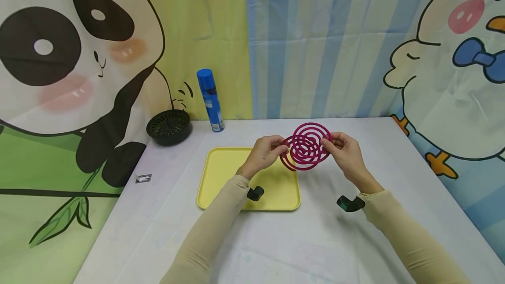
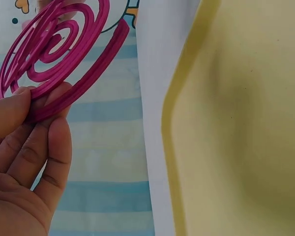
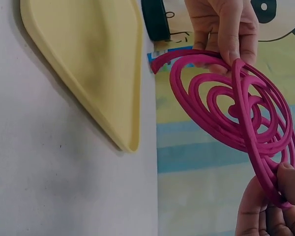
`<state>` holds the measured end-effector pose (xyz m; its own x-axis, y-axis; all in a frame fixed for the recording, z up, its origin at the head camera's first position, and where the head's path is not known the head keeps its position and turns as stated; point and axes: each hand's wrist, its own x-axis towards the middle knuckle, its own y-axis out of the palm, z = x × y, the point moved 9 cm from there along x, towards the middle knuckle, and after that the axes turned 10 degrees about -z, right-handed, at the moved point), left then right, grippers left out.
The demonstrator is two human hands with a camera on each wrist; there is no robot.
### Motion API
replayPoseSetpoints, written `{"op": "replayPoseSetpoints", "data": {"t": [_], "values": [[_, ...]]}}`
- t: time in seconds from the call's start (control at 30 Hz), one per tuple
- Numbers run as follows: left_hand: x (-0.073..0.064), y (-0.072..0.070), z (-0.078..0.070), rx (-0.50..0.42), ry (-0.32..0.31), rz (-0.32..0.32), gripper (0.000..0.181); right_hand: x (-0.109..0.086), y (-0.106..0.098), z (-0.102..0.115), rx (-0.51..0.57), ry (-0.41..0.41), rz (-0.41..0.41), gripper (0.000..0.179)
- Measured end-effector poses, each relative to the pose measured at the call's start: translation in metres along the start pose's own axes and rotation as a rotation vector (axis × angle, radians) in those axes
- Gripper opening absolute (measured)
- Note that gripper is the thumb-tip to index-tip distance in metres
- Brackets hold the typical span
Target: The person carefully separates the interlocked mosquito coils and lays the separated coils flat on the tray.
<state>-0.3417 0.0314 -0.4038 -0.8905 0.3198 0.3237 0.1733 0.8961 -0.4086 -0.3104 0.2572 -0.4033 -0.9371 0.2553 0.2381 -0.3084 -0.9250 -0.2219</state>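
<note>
A magenta mosquito coil (image 1: pixel 304 147), apparently a pair of spirals partly pulled apart and crossing each other, is held above the table between both hands. My left hand (image 1: pixel 263 154) pinches its left edge between thumb and fingers. On the opposite edge, the thumb and fingers of my right hand (image 1: pixel 349 156) grip the coil. In the left wrist view, one loose outer end of the coil (image 2: pixel 83 86) sticks out past the left fingers. The right wrist view shows the spirals (image 3: pixel 247 128) tilted and overlapping, with a hand at each side.
Below the left forearm lies a yellow tray (image 1: pixel 225 165) on the white table (image 1: pixel 284 244). A black slotted round dish (image 1: pixel 168 128) and a blue spray can (image 1: pixel 211 102) stand at the back left. Printed curtains (image 1: pixel 315 43) hang behind the table.
</note>
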Motion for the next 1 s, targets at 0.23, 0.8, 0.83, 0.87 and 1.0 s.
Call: {"op": "replayPoseSetpoints", "data": {"t": [0.23, 0.8, 0.83, 0.87, 1.0], "values": [[0.0, 0.001, -0.001, 0.012, 0.005, 0.032, 0.013, 0.0, 0.001, 0.001, -0.032, -0.01, 0.03, 0.04], [-0.002, -0.006, 0.001, -0.034, -0.007, -0.083, 0.013, -0.003, 0.003, -0.002, 0.123, 0.075, -0.057, 0.037], [-0.002, -0.007, 0.001, -0.039, -0.014, -0.086, 0.012, -0.002, 0.002, -0.002, 0.136, 0.081, -0.057, 0.035], [-0.002, -0.008, 0.001, -0.043, -0.02, -0.089, 0.012, -0.002, 0.001, -0.003, 0.153, 0.089, -0.056, 0.034], [-0.003, -0.01, 0.002, -0.056, -0.038, -0.091, 0.011, -0.001, -0.001, -0.005, 0.196, 0.106, -0.056, 0.032]]}}
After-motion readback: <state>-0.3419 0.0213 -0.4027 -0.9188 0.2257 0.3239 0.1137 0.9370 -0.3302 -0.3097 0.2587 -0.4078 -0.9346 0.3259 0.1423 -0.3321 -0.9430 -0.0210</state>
